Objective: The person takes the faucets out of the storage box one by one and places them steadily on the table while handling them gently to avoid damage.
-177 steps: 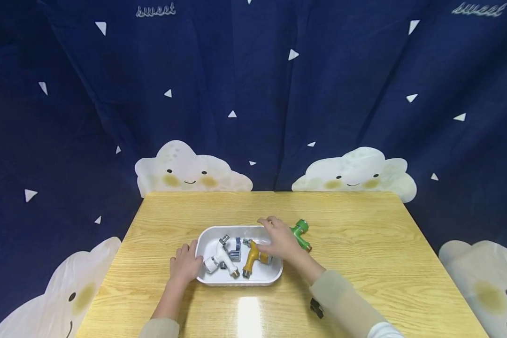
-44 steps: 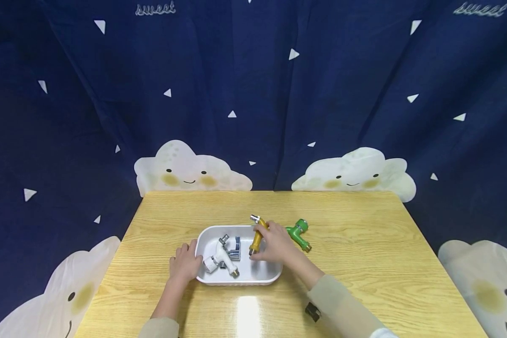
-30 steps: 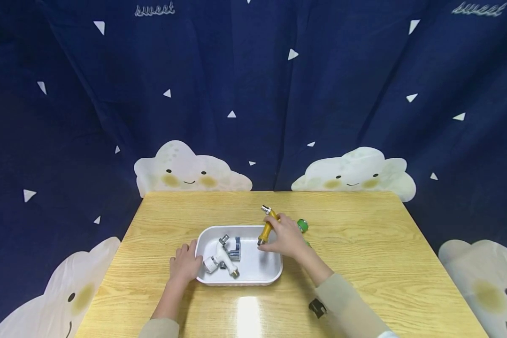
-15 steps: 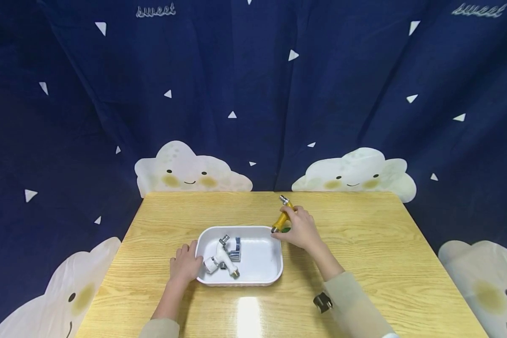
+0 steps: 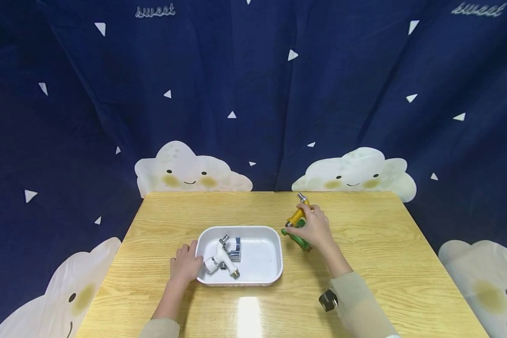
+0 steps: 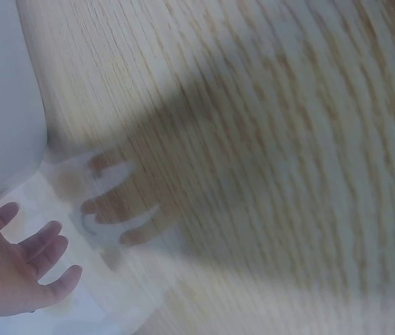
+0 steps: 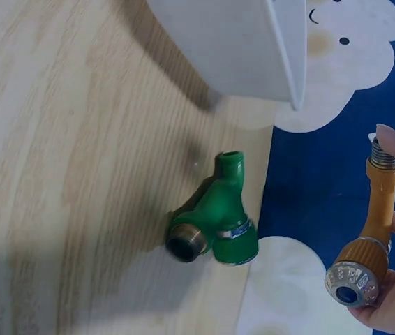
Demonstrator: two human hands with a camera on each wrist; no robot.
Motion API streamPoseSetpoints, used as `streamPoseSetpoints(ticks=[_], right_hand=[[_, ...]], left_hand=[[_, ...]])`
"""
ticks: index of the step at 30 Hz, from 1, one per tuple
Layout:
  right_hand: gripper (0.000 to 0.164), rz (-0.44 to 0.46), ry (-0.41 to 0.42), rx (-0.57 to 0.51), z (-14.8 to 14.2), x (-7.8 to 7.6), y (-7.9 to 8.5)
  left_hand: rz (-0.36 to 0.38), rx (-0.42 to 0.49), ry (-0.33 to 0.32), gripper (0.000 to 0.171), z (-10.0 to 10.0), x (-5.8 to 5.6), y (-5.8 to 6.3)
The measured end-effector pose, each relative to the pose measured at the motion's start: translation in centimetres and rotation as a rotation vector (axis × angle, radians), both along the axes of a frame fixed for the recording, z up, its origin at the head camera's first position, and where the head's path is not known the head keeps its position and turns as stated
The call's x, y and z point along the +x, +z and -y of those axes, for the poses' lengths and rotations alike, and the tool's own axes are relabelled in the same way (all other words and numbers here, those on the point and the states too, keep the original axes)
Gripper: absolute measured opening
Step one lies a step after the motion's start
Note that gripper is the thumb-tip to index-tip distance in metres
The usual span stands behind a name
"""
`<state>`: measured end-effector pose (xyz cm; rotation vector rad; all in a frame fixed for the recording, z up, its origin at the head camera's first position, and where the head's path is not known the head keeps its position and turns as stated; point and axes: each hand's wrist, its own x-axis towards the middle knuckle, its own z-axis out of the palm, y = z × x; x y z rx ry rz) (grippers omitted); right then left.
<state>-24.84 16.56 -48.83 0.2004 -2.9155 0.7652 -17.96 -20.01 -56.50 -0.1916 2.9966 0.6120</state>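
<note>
In the head view, my right hand [image 5: 317, 228] holds a yellow tap [image 5: 297, 217] above the table, right of the white tray [image 5: 259, 283]. The right wrist view shows the yellow tap [image 7: 379, 206] between thumb and fingers, thumb at its threaded end. Just under that hand lies a green tap [image 5: 299, 241], partly covered in the head view. My left hand [image 5: 187, 266] rests at the tray's left rim, thumb over the edge. In the left wrist view, that hand's fingers [image 6: 47, 244] are spread and loosely bent outside the tray wall.
Inside the tray, a white tap [image 5: 222, 258] lies partly over a chrome piece [image 5: 235, 253]. A small black object [image 5: 328, 300] shows beside the right sleeve. The wooden table [image 5: 219, 206] ends at a dark blue curtain [image 5: 253, 70] with cloud prints.
My right hand has lifted the yellow tap out of the tray and carried it right, over beside the green tap. The left hand has stayed at the tray's rim.
</note>
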Motion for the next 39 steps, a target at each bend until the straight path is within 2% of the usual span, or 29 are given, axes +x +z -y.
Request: streamPoseSetpoints(ticks=[14,28,39], right_hand=[[0.079,0.007,-0.112,-0.074,-2.5,-0.3,-0.9],[0.082,0.038,-0.193,-0.118,-5.0,-0.2,-3.5],[0.081,0.06,-0.262,-0.113,-6.2,0.1,-4.9]], left_hand=[[0.008,0.004,0.005,0.055,0.0,0.0,0.1],[0.019,0.012,0.008,0.056,-0.1,0.1,0.2],[0.013,0.004,0.002,0.055,-0.1,0.1,0.2]])
